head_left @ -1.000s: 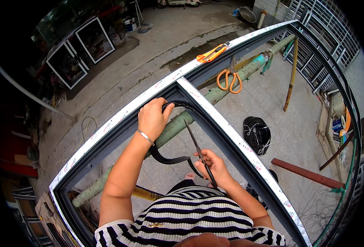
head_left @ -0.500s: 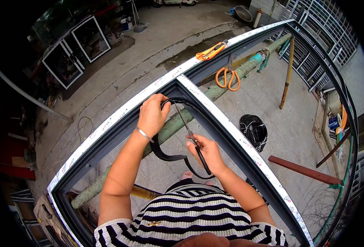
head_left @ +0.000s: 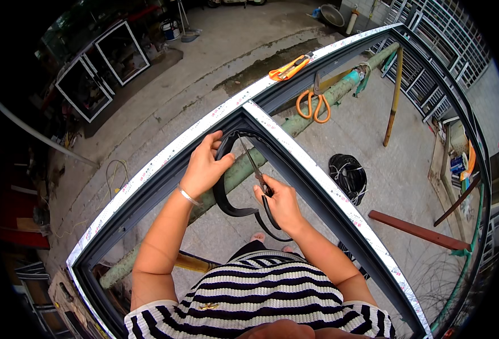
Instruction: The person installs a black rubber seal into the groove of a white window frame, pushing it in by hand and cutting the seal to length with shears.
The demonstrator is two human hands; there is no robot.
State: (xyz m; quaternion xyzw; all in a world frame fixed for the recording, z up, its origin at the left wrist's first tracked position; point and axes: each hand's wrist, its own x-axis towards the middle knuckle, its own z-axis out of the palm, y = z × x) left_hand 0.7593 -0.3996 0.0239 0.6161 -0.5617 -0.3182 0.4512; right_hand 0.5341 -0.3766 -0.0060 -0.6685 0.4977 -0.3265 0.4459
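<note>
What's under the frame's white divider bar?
A green pole crosses beneath the divider bar, showing on both sides, with grey paving below. The stretch directly under is covered; the left forearm and black strip hide more pole farther left.

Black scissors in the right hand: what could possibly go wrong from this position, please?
The blades of the black scissors point up near the left hand, so a slip of the right hand might nick its fingers. Their tips are also close to the black strip and could cut it in the wrong place. The orange knife lies loose on top of the frame, so a bump might knock it off.
</note>
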